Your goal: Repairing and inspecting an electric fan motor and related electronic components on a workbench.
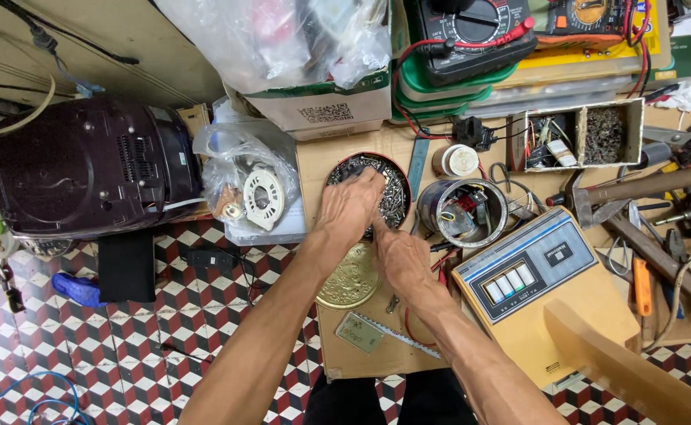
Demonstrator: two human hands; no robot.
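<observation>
My left hand (351,206) reaches palm-down into a round red tin (396,177) filled with several screws and small metal parts, its fingers spread over them. Just below the tin's near rim, my right hand (399,260) has its fingers curled; whether it holds anything is hidden. A round gold embossed lid (347,282) lies under my forearms on a sheet of cardboard (345,358). A second open tin (463,211) with wires and parts stands to the right.
A beige device with push buttons (526,271) sits at right, beside a hammer (636,189) and hand tools. A dark appliance (86,165) stands at left on the checkered floor. A bagged white plastic part (263,197), a cardboard box (329,106) and a multimeter (475,35) lie behind.
</observation>
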